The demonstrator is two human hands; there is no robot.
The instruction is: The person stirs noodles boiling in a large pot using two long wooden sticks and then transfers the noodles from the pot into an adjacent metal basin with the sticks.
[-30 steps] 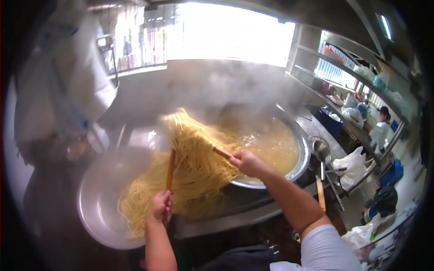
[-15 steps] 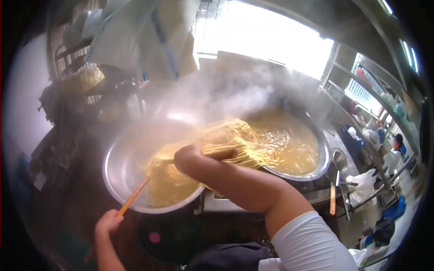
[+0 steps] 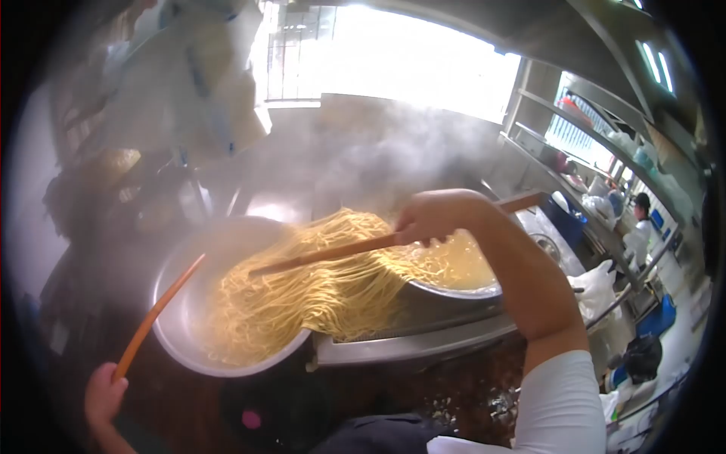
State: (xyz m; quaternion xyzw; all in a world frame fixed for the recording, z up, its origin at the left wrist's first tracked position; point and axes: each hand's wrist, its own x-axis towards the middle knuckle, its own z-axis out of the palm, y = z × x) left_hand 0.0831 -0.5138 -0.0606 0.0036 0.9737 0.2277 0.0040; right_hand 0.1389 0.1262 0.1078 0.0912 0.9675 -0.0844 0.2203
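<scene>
My left hand [image 3: 105,395] grips a wooden stick [image 3: 155,314] at the lower left, its tip over the left rim of a metal bowl [image 3: 172,318]. Closed round a second wooden stick [image 3: 325,256], my right hand [image 3: 441,217] is above the right pot; this stick lies across the noodles [image 3: 302,303], pointing left. The yellow noodles fill much of the bowl and stretch over its right side towards the pot [image 3: 454,293] of cloudy liquid. My right hand and forearm hide part of that pot.
Steam rises before the bright window. A metal counter edge [image 3: 408,348] runs in front of the pot. To the right are a white plastic bag [image 3: 597,289], a dark blue bucket [image 3: 566,221] and shelves. Another person [image 3: 640,234] is far back at the right.
The noodles, earlier lifted between both sticks, now lie across the bowl and towards the pot. My left hand has moved left and down, away from them. My right hand has swung back right.
</scene>
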